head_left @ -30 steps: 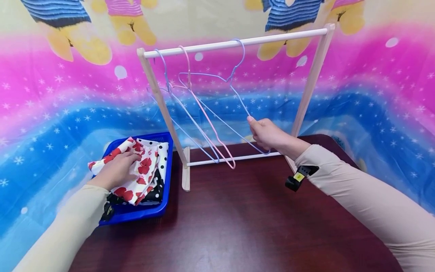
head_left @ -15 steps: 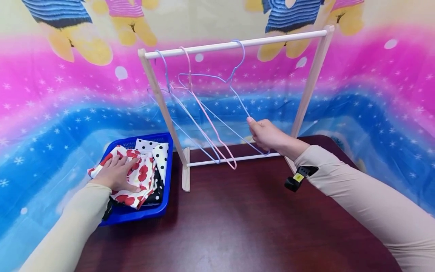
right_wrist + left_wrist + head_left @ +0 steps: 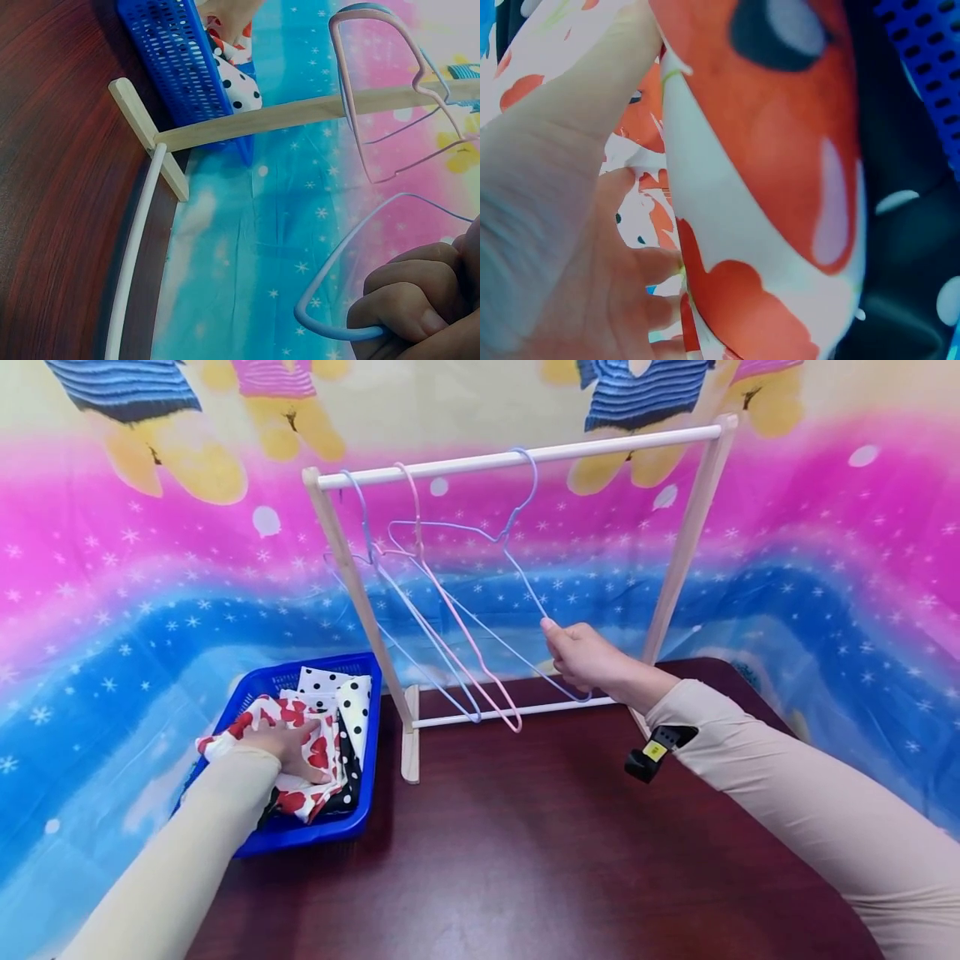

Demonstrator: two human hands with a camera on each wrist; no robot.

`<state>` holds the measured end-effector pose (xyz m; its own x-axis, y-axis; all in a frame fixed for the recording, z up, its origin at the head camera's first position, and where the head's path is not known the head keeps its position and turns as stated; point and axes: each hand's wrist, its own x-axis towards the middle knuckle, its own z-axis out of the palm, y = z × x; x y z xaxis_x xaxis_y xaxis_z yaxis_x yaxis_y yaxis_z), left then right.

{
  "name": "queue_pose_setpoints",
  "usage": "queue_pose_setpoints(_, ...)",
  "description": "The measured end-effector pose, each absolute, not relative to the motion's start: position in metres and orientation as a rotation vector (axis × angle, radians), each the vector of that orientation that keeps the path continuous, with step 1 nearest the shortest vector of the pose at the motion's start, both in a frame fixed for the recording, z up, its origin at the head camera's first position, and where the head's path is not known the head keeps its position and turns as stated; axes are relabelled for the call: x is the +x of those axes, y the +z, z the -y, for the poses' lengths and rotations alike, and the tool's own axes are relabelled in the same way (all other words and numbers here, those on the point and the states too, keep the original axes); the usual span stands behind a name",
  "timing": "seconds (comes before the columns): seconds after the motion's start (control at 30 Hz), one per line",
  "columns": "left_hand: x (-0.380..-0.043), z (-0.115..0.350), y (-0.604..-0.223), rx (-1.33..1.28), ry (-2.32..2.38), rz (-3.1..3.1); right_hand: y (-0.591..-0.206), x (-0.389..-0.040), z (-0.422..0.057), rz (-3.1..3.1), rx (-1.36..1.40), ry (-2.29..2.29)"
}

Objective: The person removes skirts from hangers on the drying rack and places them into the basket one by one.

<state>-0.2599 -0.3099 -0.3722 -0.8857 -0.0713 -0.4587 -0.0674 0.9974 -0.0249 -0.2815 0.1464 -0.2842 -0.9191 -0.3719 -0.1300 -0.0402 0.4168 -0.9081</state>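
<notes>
My left hand (image 3: 283, 747) rests on a white cloth garment with red flowers (image 3: 318, 752), thumb and index finger spread apart. In the left wrist view, a fold of the flowered garment (image 3: 757, 187) hides some fingertips. Beneath it lie black dotted cloth (image 3: 347, 785) and white dotted cloth (image 3: 356, 706), all in a blue basket (image 3: 367, 793). My right hand (image 3: 588, 656) grips the lower right corner of a blue hanger (image 3: 522, 578), whose hook sits on the rack's bar. In the right wrist view, curled fingers (image 3: 409, 300) close round the hanger wire.
A wooden rack (image 3: 690, 543) with a white top rail (image 3: 600, 445) stands on the dark red table (image 3: 525, 843). A pink hanger (image 3: 468, 631) and a further blue hanger (image 3: 420, 618) hang at its left end. A patterned curtain (image 3: 187, 610) surrounds the table.
My left hand first lifted off and spread, then moved right and deeper over the flowered garment, which settled lower. The right hand and its hanger shifted very slightly left.
</notes>
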Motion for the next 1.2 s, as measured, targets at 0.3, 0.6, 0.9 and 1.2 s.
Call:
queue_pose_setpoints(0.3, -0.27, 0.3, -0.382, -0.218, -0.001, -2.585, -0.284, -0.281, -0.145, -2.304, -0.339, -1.542)
queue_pose_setpoints(0.6, -0.271, 0.294, -0.385, -0.273, 0.048, -2.546, -0.284, -0.281, -0.138, -2.266, -0.316, -1.56)
queue_pose_setpoints(0.9, -0.287, 0.309, -0.41, -0.365, 0.094, -2.532, -0.285, -0.28, -0.127, -2.254, -0.334, -1.569)
queue_pose_setpoints(1.2, -0.295, 0.312, -0.423, -0.459, 0.151, -2.534, -0.286, -0.28, -0.116, -2.244, -0.333, -1.551)
